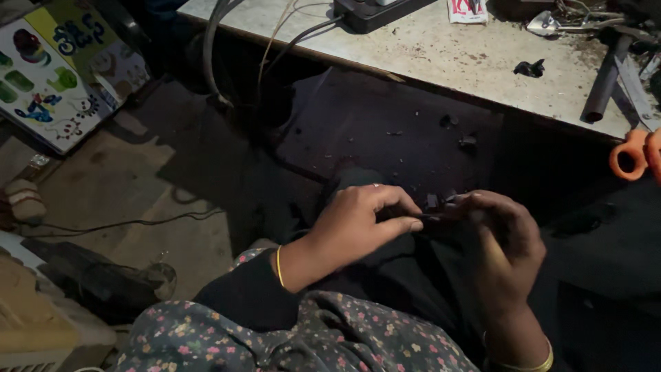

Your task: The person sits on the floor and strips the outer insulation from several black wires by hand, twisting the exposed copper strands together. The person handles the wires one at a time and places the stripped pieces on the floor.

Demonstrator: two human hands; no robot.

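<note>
Left hand (358, 224) and right hand (496, 241) meet over the lap, both curled closed, pinching one small dark part (432, 215) between fingertips; held low and close, probably for control in dim light. What the part is: cannot tell. Table (447, 55) beyond carries dark scraps (529, 68), cables, orange-handled scissors (630, 158). No containers visible.

On the pale tabletop (441, 52) lie a black power strip (375, 10), a grey metal pipe (604, 83) and orange-handled scissors (630, 157); a colourful printed box (58, 69) stands left of it.
</note>
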